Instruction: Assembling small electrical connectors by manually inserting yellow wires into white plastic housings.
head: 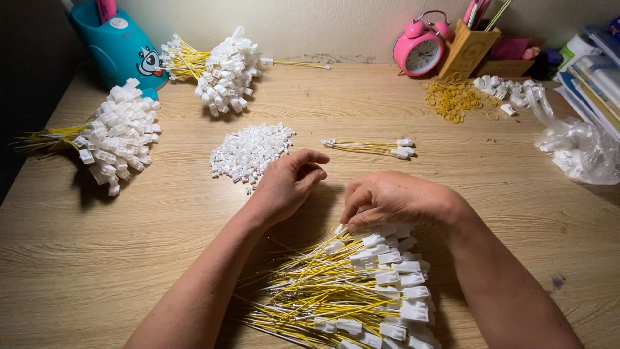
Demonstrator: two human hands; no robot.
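Observation:
A loose heap of yellow wires with white plastic connectors [361, 284] lies on the wooden table [97, 258] right in front of me. My right hand [394, 200] is curled over the heap's far end, its fingertips pinching a white connector there. My left hand [287, 184] hovers just left of it, fingers loosely curled, thumb near the forefinger; whether anything small sits inside is hidden. A pile of loose white connector housings [248, 152] lies just beyond the left hand. A small bunch of finished yellow wires [374, 147] lies further back, in the middle.
Two bound bundles of wires with white connectors lie at the left [116, 139] and at the back [223, 71]. A teal container [119, 45], a pink alarm clock [420, 48], a wooden pen holder [468, 48], yellow rubber bands [452, 97] and a clear plastic bag [575, 145] line the back and right.

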